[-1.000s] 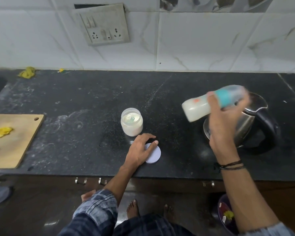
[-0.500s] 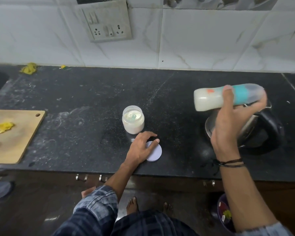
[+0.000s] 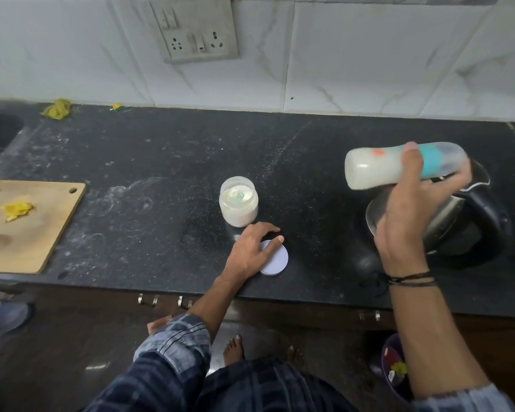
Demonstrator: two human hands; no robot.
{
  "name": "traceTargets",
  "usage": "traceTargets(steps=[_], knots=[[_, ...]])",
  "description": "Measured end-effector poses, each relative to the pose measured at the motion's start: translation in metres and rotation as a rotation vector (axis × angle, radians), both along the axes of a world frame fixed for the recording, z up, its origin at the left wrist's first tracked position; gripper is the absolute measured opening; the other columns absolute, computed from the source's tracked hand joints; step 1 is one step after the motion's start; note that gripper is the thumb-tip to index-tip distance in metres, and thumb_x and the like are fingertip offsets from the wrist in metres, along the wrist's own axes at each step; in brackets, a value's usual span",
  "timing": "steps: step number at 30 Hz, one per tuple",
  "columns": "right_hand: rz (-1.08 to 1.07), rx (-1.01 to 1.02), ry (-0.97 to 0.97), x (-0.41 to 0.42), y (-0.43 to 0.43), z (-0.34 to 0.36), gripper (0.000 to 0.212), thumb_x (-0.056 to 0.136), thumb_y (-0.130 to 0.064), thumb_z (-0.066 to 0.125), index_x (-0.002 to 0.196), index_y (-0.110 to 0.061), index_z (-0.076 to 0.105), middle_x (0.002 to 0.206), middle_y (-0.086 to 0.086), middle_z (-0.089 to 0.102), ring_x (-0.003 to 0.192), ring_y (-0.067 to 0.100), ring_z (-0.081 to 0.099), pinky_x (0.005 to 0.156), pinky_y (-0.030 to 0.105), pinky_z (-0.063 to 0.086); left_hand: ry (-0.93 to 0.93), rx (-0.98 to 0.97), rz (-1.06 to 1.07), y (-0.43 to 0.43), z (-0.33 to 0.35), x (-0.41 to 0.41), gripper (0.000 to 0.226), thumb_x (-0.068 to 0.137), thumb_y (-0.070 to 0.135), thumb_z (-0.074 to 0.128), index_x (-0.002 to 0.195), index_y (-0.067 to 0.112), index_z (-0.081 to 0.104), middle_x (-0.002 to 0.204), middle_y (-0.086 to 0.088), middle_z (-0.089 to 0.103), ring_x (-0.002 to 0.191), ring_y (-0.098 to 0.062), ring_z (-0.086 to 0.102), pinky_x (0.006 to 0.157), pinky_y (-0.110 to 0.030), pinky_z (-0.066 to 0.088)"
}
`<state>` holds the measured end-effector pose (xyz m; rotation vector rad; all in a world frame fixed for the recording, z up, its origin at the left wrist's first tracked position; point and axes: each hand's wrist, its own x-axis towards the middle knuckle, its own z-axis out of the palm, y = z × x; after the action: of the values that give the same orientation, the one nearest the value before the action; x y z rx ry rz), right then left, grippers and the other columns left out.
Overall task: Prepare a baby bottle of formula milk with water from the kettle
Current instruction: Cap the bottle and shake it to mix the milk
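My right hand grips a baby bottle full of milky liquid, held sideways in the air above the steel kettle; its teal collar and clear cap point right. An open jar of white formula powder with a scoop inside stands mid-counter. My left hand rests flat on the jar's pale round lid, which lies on the black counter just in front of the jar.
A wooden cutting board with a yellow scrap lies at the left edge. A socket panel is on the tiled wall. Yellow bits lie by the back left wall. A bin stands on the floor at right.
The bottle has swung from tilted to nearly level and shifted right over the kettle. My left hand stays on the lid.
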<state>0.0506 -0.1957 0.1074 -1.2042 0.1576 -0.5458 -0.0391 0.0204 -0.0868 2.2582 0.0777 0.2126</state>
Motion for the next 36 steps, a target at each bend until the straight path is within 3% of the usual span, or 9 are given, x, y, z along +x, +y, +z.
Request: traceTargets(steps=[4,8,12,16,20,24,27,31,36], knots=[[0.204,-0.178,0.112,-0.008,0.003,-0.01,0.072,0.079,-0.025,0.085,0.137,-0.021,0.043,0.12,0.002,0.063,0.094,0.006,0.072,0.079,0.024,0.059,-0.001,-0.005,-0.003,0.001,-0.002,-0.001,0.033,0.098,0.057,0.055,0.12,0.035,0.067,0.121,0.023,0.064,0.112,0.004,0.051,0.094,-0.015,0.037],[0.016,-0.041,0.014,-0.009,0.0,-0.003,0.076,0.08,-0.028,0.083,0.141,-0.014,0.04,0.132,0.014,0.06,0.1,0.011,0.073,0.08,0.027,0.06,0.002,-0.009,0.005,0.0,-0.001,0.0,0.033,0.098,0.058,0.054,0.119,0.035,0.067,0.119,0.024,0.063,0.111,0.004,0.051,0.094,-0.019,0.038],[0.255,-0.107,0.125,-0.008,-0.003,-0.004,0.069,0.08,-0.024,0.084,0.136,-0.027,0.043,0.11,-0.007,0.071,0.093,0.009,0.072,0.08,0.031,0.06,-0.001,-0.009,0.0,0.0,-0.002,-0.001,0.034,0.098,0.057,0.055,0.119,0.033,0.068,0.12,0.022,0.063,0.112,0.004,0.05,0.095,-0.021,0.04],[0.131,-0.024,0.026,0.0,-0.007,0.01,0.082,0.081,-0.028,0.084,0.145,-0.021,0.033,0.119,0.001,0.066,0.097,0.01,0.073,0.082,0.034,0.061,0.006,-0.009,0.004,-0.001,0.0,-0.001,0.034,0.098,0.056,0.055,0.12,0.033,0.068,0.12,0.023,0.063,0.113,0.003,0.051,0.095,-0.021,0.04],[0.275,-0.182,0.11,-0.006,-0.006,0.0,0.067,0.082,-0.022,0.083,0.135,-0.028,0.043,0.116,-0.002,0.069,0.095,0.008,0.073,0.083,0.03,0.06,-0.008,-0.007,-0.007,0.001,-0.002,-0.001,0.036,0.098,0.057,0.055,0.12,0.032,0.068,0.12,0.021,0.064,0.112,0.004,0.051,0.094,-0.016,0.037],[0.093,0.023,0.053,-0.008,-0.005,0.005,0.077,0.079,-0.031,0.084,0.141,-0.021,0.037,0.13,0.01,0.062,0.102,0.014,0.073,0.082,0.036,0.063,0.002,0.005,0.003,0.0,-0.002,0.0,0.035,0.098,0.057,0.054,0.12,0.033,0.067,0.122,0.02,0.065,0.112,0.004,0.05,0.093,-0.01,0.034],[0.249,-0.12,0.134,-0.012,-0.003,0.001,0.068,0.079,-0.027,0.084,0.133,-0.029,0.044,0.119,0.002,0.068,0.096,0.01,0.073,0.085,0.033,0.062,-0.009,0.01,-0.003,0.001,-0.003,0.0,0.034,0.098,0.057,0.055,0.12,0.033,0.067,0.122,0.019,0.065,0.112,0.004,0.05,0.093,-0.007,0.034],[0.05,-0.006,0.023,-0.009,-0.007,0.01,0.075,0.084,-0.027,0.081,0.142,-0.015,0.037,0.125,0.008,0.064,0.098,0.009,0.073,0.085,0.031,0.06,-0.008,0.01,0.001,0.0,-0.002,0.0,0.034,0.098,0.057,0.055,0.12,0.033,0.067,0.121,0.02,0.065,0.112,0.004,0.051,0.093,-0.007,0.034],[0.167,-0.125,0.038,-0.01,-0.019,0.016,0.066,0.087,-0.015,0.079,0.138,-0.017,0.038,0.127,0.015,0.062,0.094,0.01,0.072,0.085,0.031,0.059,-0.01,0.003,-0.01,0.001,-0.003,-0.001,0.032,0.099,0.054,0.057,0.12,0.033,0.068,0.122,0.02,0.065,0.113,0.002,0.052,0.094,-0.01,0.035]])
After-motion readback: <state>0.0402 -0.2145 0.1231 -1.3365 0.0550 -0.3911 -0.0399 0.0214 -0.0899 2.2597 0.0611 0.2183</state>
